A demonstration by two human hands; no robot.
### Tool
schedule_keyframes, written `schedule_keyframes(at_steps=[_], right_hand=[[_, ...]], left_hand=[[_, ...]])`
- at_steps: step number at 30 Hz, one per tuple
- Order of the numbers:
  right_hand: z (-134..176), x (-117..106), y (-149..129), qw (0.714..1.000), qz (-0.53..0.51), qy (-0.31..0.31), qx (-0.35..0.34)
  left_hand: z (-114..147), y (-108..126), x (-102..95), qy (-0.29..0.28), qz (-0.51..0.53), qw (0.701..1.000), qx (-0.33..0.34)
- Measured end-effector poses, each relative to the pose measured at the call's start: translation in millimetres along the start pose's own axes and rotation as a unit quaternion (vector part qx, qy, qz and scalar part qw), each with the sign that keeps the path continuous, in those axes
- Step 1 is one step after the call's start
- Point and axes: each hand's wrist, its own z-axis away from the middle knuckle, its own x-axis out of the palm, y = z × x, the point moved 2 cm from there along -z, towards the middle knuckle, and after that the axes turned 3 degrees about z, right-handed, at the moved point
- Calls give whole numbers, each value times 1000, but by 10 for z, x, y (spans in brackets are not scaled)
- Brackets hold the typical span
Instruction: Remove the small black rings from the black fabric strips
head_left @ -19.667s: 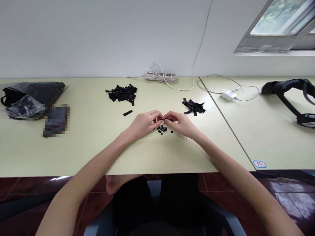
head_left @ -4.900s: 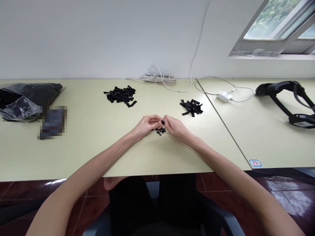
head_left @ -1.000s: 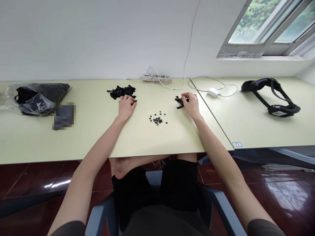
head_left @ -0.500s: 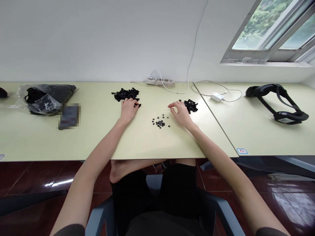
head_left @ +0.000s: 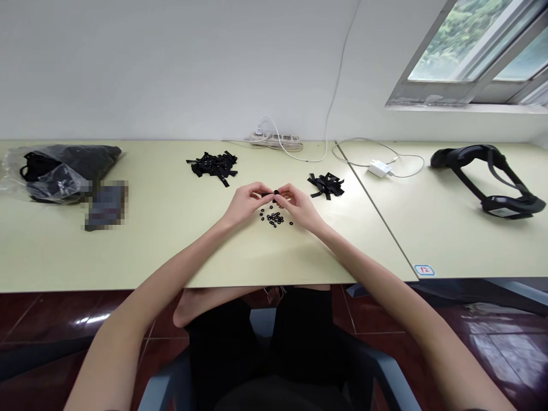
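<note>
black and thin, a short strip point(head_left: 269, 196) is lying pinched between the left hand point(head_left: 246, 202) and the right hand point(head_left: 298, 205), with a small black ring point(head_left: 276, 192) sitting at its right end, just above the fingertips. both hands are closing on it over the pale green table point(head_left: 171, 240). loose black rings point(head_left: 274, 218) are lying scattered just below, and heaps of strips point(head_left: 213, 163) are resting further back on either side.
</note>
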Motion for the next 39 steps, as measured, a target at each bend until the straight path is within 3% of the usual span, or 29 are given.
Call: schedule_keyframes(at_steps=[8,14,17,20,24,30,39], right_hand=[[-35,-61,7,999,-46,-15,-2],[-4,-75,-53,999,23,-12,-23],[9,-56,-76,997,73,-11,-26],[13,-59,-66,992,116,37,-15],[35,-100,-81,977,175,97,-77],[84,-96,-130,967,227,52,-100],[87,-77,-157,959,280,20,-31]], left_hand=[[-40,-91,-60,26,55,998,-33],[-2,-51,11,-49,72,996,-17],[10,-23,10,-46,68,996,-21],[13,-16,-3,-17,49,998,-31],[32,-19,15,24,52,997,-41],[72,-5,88,23,68,997,-42],[80,-3,79,-1,81,996,-37]])
